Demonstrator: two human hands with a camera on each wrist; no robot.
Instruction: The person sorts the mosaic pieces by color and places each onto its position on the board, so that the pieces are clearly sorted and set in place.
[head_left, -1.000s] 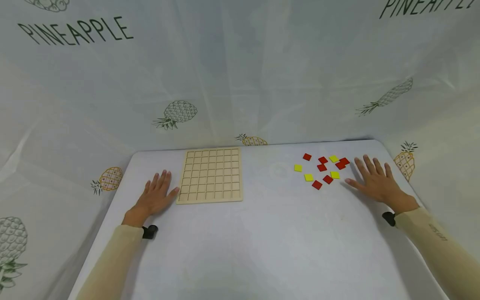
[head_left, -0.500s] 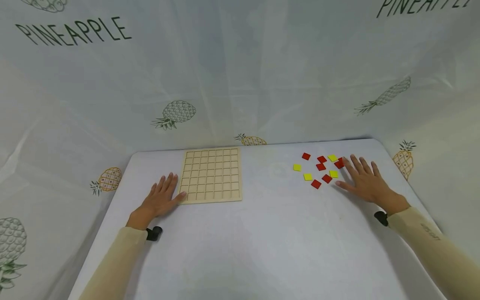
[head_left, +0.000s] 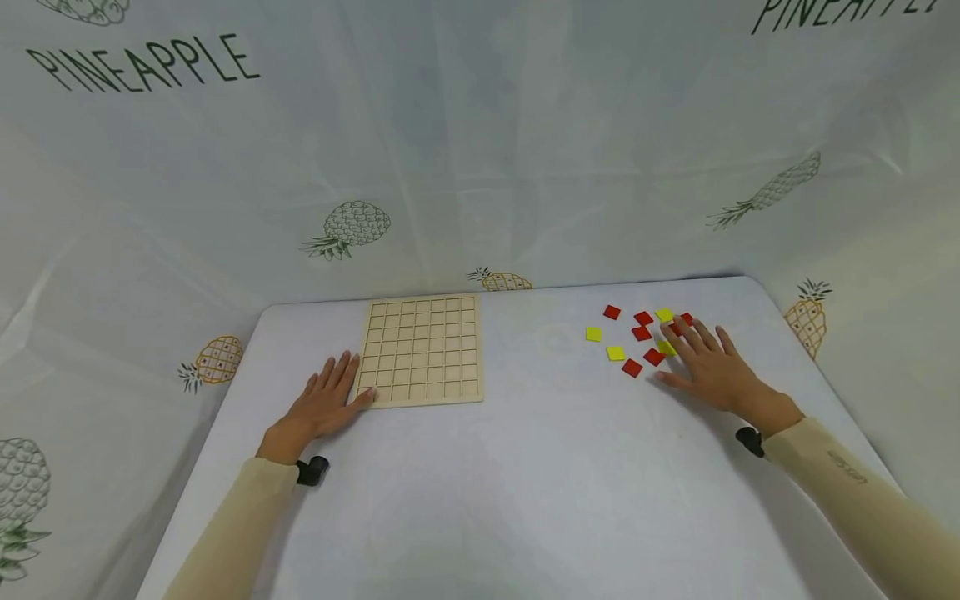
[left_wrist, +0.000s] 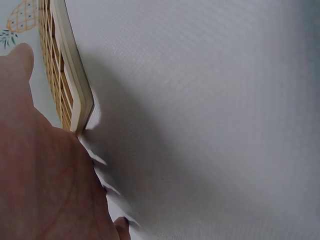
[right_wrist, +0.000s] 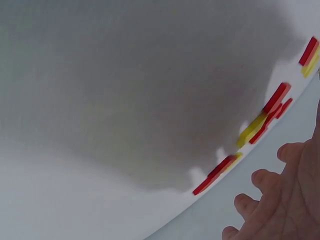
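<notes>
A wooden grid board [head_left: 420,350] with square cells lies left of the table's middle. My left hand [head_left: 322,406] is at its left edge, fingers straight, the thumb over the board's near left corner. In the left wrist view that hand [left_wrist: 45,185] is beside the board's corner [left_wrist: 75,95]. Several red square tiles [head_left: 632,367] and yellow square tiles [head_left: 615,353] lie scattered at the right. My right hand [head_left: 716,375] hovers with spread fingers over the right part of them, hiding some. The right wrist view has its fingers apart from the red tiles [right_wrist: 276,97], holding nothing.
A white cloth covers the table [head_left: 495,483]. Behind it hangs a white curtain [head_left: 525,167] printed with pineapples. A black wrist strap [head_left: 312,471] is on the left wrist, another black strap [head_left: 750,442] on the right.
My right hand has moved left, from beside the tiles to over their right part. My left hand has shifted slightly right, bringing its thumb over the board's corner.
</notes>
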